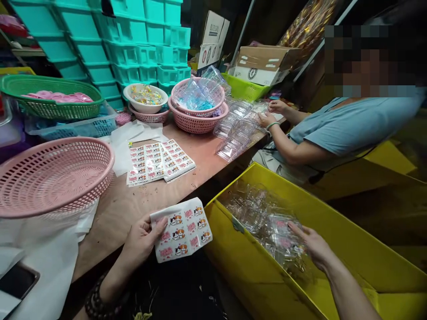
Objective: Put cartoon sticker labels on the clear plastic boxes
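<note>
My left hand (143, 238) is closed on a white sticker sheet (183, 233) printed with cartoon cats and pink lettering, its thumb on the front. Inside the yellow bin (347, 235) on the right, my right hand (312, 242) has its fingers on a clear plastic box (283, 231) with pink marks on it. More clear boxes (248, 206) lie in the bin beyond it. Further sticker sheets (153, 163) are fanned out on the wooden table (113, 222).
An empty pink basket (56, 173) and a phone (20, 280) are at the left. Behind stand a green basket (50, 106), stacked pink baskets (196, 120) and turquoise crates (126, 31). A person in a blue shirt (353, 120) sits at the right, hands near clear boxes (236, 133).
</note>
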Available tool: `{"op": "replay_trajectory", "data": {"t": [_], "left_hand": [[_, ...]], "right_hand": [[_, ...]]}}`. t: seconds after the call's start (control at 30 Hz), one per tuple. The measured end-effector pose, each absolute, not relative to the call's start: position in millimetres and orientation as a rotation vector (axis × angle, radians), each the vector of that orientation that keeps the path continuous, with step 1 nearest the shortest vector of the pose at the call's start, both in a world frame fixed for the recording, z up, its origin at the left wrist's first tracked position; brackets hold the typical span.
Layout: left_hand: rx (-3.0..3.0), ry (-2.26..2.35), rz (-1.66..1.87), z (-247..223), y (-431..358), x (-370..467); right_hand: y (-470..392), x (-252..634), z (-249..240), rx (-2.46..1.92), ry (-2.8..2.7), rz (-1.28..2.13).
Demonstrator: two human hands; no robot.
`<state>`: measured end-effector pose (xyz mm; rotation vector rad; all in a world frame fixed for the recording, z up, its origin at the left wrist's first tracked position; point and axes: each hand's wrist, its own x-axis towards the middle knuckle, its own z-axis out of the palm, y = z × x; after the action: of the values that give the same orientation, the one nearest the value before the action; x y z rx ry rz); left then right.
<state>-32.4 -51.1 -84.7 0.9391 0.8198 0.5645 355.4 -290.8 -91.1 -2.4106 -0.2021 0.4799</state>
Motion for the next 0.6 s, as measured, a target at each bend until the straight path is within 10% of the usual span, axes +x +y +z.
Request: {"op": "replay_trajectory", "data": {"t": [0.3,0.6], "left_hand": [[0.748,0.992,0.637,-85.4,-51.0,-35.8],[0.743,1.062,0.682,-95.1,-48.3,-29.7]], "right_hand": [[-272.0,397.4,-88.6,-2.451,-0.294,0.447],[-57.4,415.4,-84.1,-2.161,-0.761,0.184]]}}
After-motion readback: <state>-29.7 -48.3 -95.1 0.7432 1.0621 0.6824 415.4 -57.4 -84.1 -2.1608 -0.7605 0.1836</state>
